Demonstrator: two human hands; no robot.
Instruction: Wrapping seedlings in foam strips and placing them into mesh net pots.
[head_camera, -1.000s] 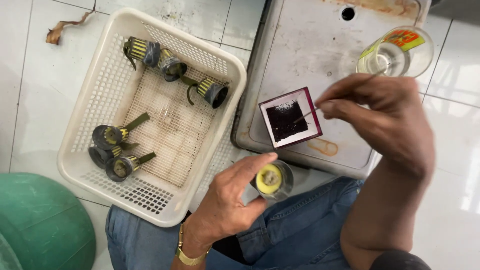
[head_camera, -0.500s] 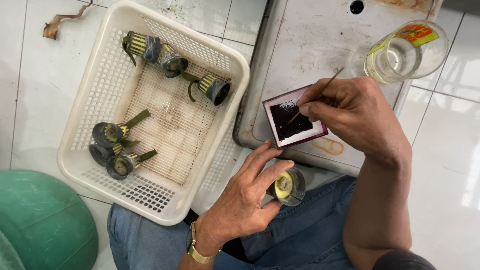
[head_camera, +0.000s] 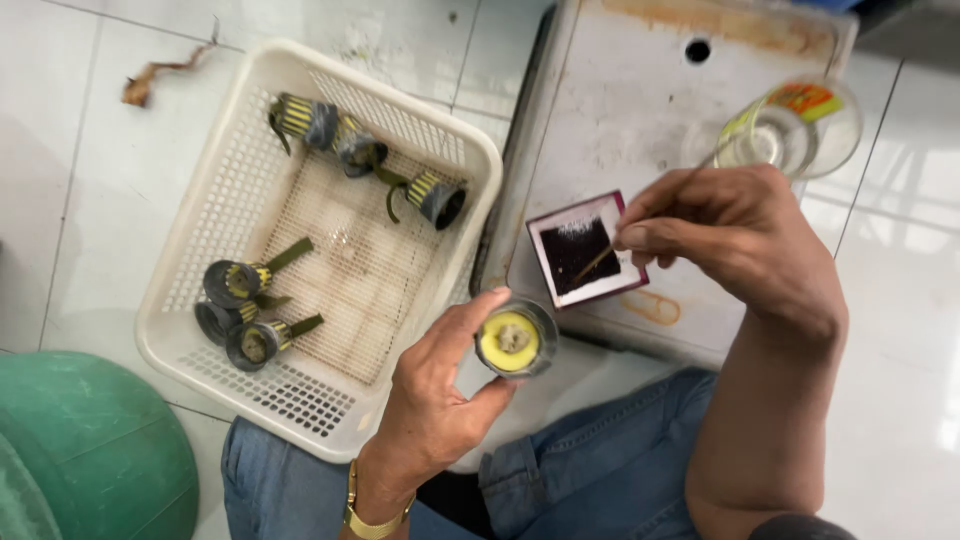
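Small round cup (head_camera: 515, 339) with yellow stuff inside, held just off the near edge of the table (head_camera: 640, 110), pinched in the left hand (head_camera: 440, 400) grip. Thin stick (head_camera: 597, 262) pinched in the right hand (head_camera: 740, 240) grip, tip on a dark square tray (head_camera: 585, 250). Glass jar (head_camera: 785, 130) near the far right corner. White basket (head_camera: 300, 250) with more cups on the floor, left.

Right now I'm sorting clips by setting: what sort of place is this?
Probably a small floor-level work spot: a white tiled floor, a worn low metal stand as a bench, and a white plastic basket of small cups beside the seated person.
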